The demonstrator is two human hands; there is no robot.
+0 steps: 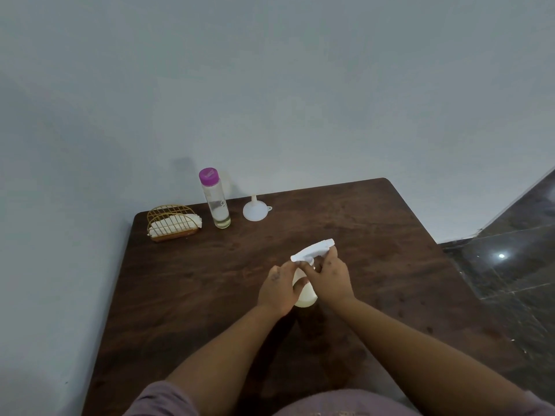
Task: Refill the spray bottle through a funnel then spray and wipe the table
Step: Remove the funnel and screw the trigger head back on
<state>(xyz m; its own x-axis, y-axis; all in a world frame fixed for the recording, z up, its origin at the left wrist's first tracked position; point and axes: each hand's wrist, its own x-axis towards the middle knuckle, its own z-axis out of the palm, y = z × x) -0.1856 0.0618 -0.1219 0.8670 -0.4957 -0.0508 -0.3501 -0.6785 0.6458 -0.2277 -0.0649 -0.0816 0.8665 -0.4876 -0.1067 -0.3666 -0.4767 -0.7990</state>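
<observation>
Between both sets of fingers stood the spray bottle [304,291] — left hand [277,291] wrapped its body, right hand [330,276] pinched the sprayer head [312,250]. Funnel [254,209] and refill bottle [214,199] sat well beyond, apparently unused — refill, spraying, wiping all remained.

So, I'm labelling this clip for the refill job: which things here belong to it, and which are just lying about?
Part of the job:
spray bottle, held by left hand and right hand
funnel
clear bottle with purple cap, a little liquid inside
white cloth in the wire holder
table

Just lying about:
nothing visible
</observation>
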